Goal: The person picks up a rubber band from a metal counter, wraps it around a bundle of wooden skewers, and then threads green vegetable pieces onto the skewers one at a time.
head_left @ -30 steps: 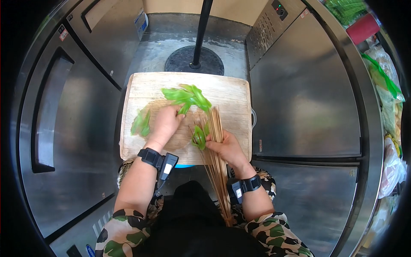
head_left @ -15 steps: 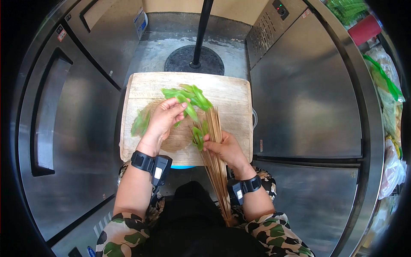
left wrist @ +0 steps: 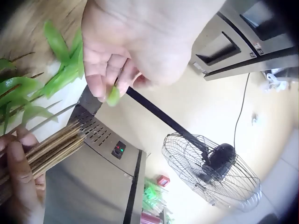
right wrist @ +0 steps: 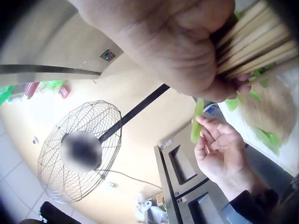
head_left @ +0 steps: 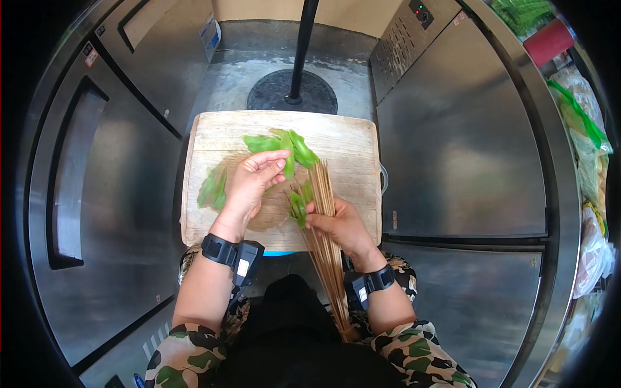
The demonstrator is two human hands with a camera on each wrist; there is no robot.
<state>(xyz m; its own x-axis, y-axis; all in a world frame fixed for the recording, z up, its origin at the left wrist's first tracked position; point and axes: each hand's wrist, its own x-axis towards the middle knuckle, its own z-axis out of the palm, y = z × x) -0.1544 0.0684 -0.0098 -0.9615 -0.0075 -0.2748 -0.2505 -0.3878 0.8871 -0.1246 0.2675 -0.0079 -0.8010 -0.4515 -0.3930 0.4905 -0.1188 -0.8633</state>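
My left hand [head_left: 247, 184] pinches a thin, pale-green vegetable slice [head_left: 288, 161] between thumb and fingertips, raised over the wooden cutting board [head_left: 352, 139]. In the right wrist view, that long, flat slice stands on edge. My right hand [head_left: 346, 227] grips a thick bundle of bamboo skewers [head_left: 328, 242], whose tips point toward the far side of the board. By its thumb, green slices [head_left: 297, 208] hang on a thin skewer at the bundle's left. More slices [head_left: 260, 143] lie loose beyond the left hand, and further skewered slices [head_left: 211, 187] rest at the board's left.
Steel refrigerator cabinets flank the board on the left [head_left: 123, 194] and right [head_left: 466, 142]. Behind it stands a black pole on a round base [head_left: 291, 90], part of a wire-caged fan [right wrist: 79, 151]. Bagged goods [head_left: 582, 142] sit along the far right.
My left hand has picked a slice up from the pile, drawn it back slightly and turned it upright in the fingertips. The right hand and skewer bundle have stayed nearly still.
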